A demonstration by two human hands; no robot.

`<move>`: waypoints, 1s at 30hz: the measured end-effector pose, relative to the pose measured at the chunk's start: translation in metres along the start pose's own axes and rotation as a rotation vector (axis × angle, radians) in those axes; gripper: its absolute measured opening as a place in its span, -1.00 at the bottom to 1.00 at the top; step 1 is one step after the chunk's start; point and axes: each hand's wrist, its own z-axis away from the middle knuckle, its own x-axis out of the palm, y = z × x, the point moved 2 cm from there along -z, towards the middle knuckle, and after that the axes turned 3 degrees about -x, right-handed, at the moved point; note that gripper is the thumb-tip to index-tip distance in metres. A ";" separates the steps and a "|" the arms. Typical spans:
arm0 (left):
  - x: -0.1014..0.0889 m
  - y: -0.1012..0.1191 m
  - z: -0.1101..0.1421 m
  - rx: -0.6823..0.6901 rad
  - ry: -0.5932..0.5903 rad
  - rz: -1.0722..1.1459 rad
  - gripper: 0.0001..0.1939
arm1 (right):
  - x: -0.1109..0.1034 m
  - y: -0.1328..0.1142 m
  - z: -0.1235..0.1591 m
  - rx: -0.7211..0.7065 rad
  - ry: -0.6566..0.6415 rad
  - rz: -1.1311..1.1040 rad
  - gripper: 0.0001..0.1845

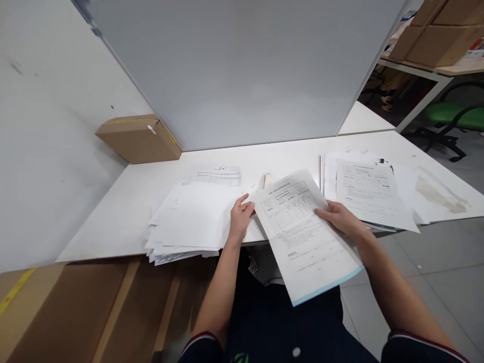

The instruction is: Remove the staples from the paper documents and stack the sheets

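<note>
A printed form [298,227] is held tilted over the front edge of the desk, with a teal strip along its lower edge. My right hand [340,218] grips its right side, thumb on top and the other fingers hidden beneath. At the upper left corner of the form is my left hand [241,218], its fingers curled at the paper's edge and the index finger somewhat raised. Left of that hand lies a messy stack of white papers [194,214]. To the right rests another pile of printed sheets [368,191]. A small beige block-like object [267,180] sits behind the form.
A grey partition panel [242,75] rises behind the white desk [124,212]. A cardboard box [139,138] stands at the back left, and more boxes [75,307] are below the desk at left. A green chair [456,115] and stacked cartons [438,40] are at right.
</note>
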 end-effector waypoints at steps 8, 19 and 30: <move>0.007 -0.021 -0.004 0.032 0.005 -0.297 -0.50 | 0.026 0.069 0.019 0.040 0.164 -0.256 -0.59; 0.016 -0.006 -0.012 0.079 0.052 -0.691 -0.47 | 0.029 0.051 0.019 0.045 0.118 -0.278 -0.62; 0.018 -0.006 -0.023 0.090 0.021 -0.739 -0.51 | 0.032 0.049 0.012 0.072 0.179 -0.263 -0.60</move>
